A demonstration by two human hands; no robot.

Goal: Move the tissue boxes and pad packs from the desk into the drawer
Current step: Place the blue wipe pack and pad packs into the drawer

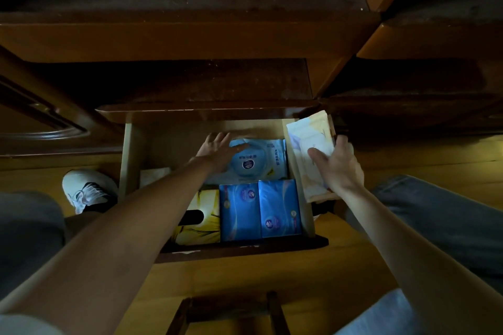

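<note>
Both bare forearms reach down from the near edge over a dark wooden stool (228,313) into the open pale-wood drawer (128,155) of a brown desk. Spread flat with fingers released, the left hand (217,152) rests on a light-blue soft pack with a round lid (261,160) lying at the drawer's back, while nearer sit a yellow tissue box (202,223) and two blue plastic-wrapped packs (260,209) side by side. Over the drawer's right wall, the right hand (337,163) grips a stack of pale, pastel-printed pad packs (307,144), thumb on top, fingers curled around its far edge.
</note>
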